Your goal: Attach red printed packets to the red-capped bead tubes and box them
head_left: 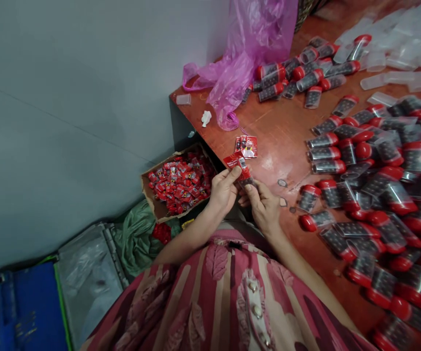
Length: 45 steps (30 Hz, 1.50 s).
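Note:
My left hand (225, 191) pinches the left side of a red printed packet (238, 165), thumb on top. The packet's lower end, which looks dark and clear, is held by my right hand (263, 202), also with the thumb on top. Both hands are close together in front of my body, at the edge of the red table (287, 146). Just beyond the held packet, a few red cards (247, 146) lie on the table. The fingers beneath the packet are mostly hidden.
A cardboard box (162, 213) of small red packets stands left, below table level. Many red-capped clear containers (360, 190) cover the table's right side. Frosted plastic cups (408, 44) lie at the back right. A pink plastic bag (247, 58) rests at the back.

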### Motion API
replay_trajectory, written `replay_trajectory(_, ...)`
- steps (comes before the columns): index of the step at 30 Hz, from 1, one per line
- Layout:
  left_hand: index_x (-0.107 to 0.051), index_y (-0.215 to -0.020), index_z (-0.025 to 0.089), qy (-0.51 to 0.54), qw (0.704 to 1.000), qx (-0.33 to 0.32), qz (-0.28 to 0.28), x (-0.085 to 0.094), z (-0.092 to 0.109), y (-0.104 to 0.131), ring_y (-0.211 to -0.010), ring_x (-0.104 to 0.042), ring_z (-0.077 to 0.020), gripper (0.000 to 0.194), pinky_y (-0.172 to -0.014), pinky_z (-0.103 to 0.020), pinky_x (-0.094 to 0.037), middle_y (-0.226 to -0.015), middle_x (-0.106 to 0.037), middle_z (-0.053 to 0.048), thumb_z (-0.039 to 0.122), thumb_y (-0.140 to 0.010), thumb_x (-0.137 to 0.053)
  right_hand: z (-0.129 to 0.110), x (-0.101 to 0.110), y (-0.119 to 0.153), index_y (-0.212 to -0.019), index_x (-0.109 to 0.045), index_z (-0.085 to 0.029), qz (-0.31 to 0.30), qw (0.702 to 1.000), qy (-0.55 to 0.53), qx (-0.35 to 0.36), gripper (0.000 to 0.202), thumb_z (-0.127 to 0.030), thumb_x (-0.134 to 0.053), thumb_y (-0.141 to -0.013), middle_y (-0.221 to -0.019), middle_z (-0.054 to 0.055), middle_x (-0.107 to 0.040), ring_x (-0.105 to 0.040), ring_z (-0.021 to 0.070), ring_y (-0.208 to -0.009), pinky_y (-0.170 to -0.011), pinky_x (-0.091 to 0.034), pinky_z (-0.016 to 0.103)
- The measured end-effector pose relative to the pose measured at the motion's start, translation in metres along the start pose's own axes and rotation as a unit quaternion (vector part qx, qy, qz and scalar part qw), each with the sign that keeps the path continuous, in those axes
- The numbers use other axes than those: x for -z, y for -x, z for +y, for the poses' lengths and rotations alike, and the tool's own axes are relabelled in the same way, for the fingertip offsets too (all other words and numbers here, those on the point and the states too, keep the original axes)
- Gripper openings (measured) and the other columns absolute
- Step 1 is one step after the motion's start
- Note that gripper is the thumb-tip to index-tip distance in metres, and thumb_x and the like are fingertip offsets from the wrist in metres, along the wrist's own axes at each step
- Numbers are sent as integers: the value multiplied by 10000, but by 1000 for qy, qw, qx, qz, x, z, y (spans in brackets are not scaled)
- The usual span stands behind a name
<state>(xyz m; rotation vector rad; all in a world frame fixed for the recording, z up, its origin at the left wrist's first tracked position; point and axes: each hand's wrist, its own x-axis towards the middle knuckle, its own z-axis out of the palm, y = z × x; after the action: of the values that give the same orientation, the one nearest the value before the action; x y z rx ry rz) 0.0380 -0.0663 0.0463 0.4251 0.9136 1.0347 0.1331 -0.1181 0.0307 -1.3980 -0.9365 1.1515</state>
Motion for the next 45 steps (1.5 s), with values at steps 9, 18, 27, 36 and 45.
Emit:
replay_trajectory(9, -504, -701, 149, -20, 999, 35, -23, -1, -3, 12, -300, -322, -54, 421, -295, -205, -254, -439, -387, 85, 484, -637, -752, 3, -6, -1, -916, -633, -168, -2, 994, -89, -56, 306, -457, -554, -856, -660, -12, -651, -567, 97, -462, -448, -503, 222)
replay_trajectory(18, -609, -801, 138, 13, 999, -41, 12, 5, -1, 1, -394, -423, -41, 392, -394, -187, -323, -555, -539, 41, 411, -590, -796, 4, -3, 2, -1034, -623, -192, 6, 984, 151, 89, 266, -386, -519, -885, -624, -25, -633, -586, 119, -493, -516, -496, 250)
replay_trajectory(27, -651, -881, 101, 7, 996, 51, -69, 8, -2, 7, -269, -280, -37, 460, -264, -182, -214, -410, -385, 89, 497, -660, -726, 5, -14, 2, -870, -598, -174, -7, 999, -18, -42, 311, -471, -509, -875, -668, -11, -636, -552, 101, -476, -463, -470, 225)
replay_trajectory(36, -651, -759, 110, 28, 998, 0, -49, 17, -2, -1, -469, -536, -62, 293, -474, -182, -440, -668, -662, -30, 355, -639, -760, 6, -6, 4, -1009, -650, -187, 0, 965, 233, 117, 285, -396, -509, -878, -729, 36, -679, -603, 142, -578, -564, -479, 265)
replay_trajectory(45, -673, -924, 90, -97, 981, 101, -135, 24, 7, 18, -276, -438, -81, 406, -257, -209, -313, -657, -674, -50, 434, -710, -672, 4, -21, 20, -727, -570, -183, -79, 988, -102, -82, 290, -435, -538, -869, -522, -32, -595, -532, 104, -405, -412, -433, 217)
